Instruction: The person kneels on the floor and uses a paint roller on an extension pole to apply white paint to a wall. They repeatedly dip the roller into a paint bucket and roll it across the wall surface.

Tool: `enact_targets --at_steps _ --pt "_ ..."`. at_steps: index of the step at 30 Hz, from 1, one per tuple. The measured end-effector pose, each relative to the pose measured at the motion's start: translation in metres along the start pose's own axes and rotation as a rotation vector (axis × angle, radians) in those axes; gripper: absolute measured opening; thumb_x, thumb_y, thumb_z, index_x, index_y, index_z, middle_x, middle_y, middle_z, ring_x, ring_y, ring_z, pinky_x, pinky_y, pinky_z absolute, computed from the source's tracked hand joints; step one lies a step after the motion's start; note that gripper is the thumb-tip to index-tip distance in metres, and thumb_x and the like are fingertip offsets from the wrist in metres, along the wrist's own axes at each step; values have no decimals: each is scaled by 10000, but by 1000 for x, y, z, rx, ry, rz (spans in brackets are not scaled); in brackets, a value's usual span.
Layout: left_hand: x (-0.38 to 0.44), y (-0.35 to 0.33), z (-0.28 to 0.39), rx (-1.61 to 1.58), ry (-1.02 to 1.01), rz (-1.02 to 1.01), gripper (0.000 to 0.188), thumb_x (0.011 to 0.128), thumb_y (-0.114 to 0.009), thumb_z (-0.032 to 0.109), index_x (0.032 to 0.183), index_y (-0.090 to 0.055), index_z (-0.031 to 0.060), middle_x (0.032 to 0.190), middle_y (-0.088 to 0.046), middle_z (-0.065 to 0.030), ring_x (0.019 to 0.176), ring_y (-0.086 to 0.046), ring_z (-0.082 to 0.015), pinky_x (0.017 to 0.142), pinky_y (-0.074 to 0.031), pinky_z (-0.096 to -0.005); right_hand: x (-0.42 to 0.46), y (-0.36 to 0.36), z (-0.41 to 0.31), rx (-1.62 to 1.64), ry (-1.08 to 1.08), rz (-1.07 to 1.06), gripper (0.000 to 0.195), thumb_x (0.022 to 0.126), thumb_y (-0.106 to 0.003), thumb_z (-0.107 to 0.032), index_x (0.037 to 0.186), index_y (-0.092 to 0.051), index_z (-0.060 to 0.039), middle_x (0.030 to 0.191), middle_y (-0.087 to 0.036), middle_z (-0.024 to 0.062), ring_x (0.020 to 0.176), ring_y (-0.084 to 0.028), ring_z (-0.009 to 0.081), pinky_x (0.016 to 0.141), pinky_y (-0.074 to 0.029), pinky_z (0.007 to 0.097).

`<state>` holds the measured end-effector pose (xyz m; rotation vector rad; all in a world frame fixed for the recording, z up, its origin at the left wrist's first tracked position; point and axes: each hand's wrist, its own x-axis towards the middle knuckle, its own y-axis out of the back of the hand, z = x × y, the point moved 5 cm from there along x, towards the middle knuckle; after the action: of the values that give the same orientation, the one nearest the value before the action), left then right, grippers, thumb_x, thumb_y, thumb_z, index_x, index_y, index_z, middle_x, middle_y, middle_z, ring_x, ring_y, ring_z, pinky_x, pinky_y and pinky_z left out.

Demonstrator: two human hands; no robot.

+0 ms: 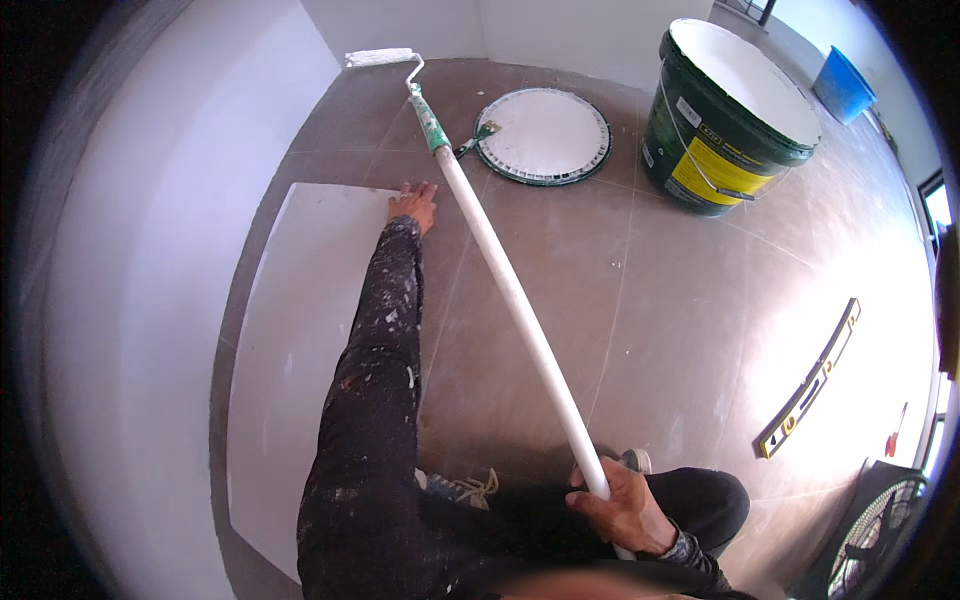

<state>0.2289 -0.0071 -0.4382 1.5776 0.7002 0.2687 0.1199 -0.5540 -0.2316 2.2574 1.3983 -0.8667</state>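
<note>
My left hand (412,205) reaches far forward at the far right corner of a flat white sheet (315,285) lying on the floor beside the wall. Its fingers are spread and touch the sheet's edge; whether any go beneath it is hidden. My right hand (622,504) is wrapped around the lower part of a long white extension pole (517,300). A green handle (429,120) joins the pole to a white-coated paint roller (379,58), which is near the foot of the wall at the far end.
Right of the roller, a paintbrush (480,137) rests on a white-coated bucket lid (551,135). Beyond stand a dark green paint bucket (697,150) and a blue bucket (844,86). A spirit level (810,379) and a black fan (874,536) are to the right. White wall (142,315) runs along the left.
</note>
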Motion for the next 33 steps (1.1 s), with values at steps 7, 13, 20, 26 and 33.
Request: enact_targets --at_steps 7,13,20,26,33 --pt "-14 9 -13 158 30 116 426 1015 -366 289 1403 -480 156 1453 -482 -73 1414 -343 -299 1144 -211 -599 -1 -5 4 -17 -42 67 246 872 -699 -188 1011 -584 -20 750 -587 44 593 -553 129 560 -467 294" --pt "-75 -10 -35 30 -3 97 428 953 -373 231 1295 -595 102 1398 -532 -168 1383 -381 -375 1195 -116 -539 0 -15 -2 78 3 151 183 865 -668 -131 972 -539 -57 602 -514 -5 403 -472 99 381 -394 256" --pt "-244 -47 -91 89 -11 105 433 984 -433 257 1393 -488 126 1432 -516 -107 1433 -318 -329 1183 -62 -588 -19 -35 16 -37 94 150 169 854 -605 -91 987 -509 -48 588 -482 9 378 -429 100 344 -365 251" --pt "-342 -79 -119 287 -2 -64 464 956 -490 303 1387 -500 133 1402 -542 -114 1384 -399 -349 1175 -53 -614 -36 -49 33 0 158 117 161 861 -594 -80 996 -510 -54 576 -464 0 373 -411 93 329 -362 251" --pt "-402 -111 -145 241 37 -99 474 922 -542 322 1367 -530 159 1388 -554 -110 1352 -440 -340 1183 -81 -592 -29 -49 31 -92 275 170 169 857 -598 -80 1000 -509 -63 551 -437 -10 363 -398 96 324 -358 248"
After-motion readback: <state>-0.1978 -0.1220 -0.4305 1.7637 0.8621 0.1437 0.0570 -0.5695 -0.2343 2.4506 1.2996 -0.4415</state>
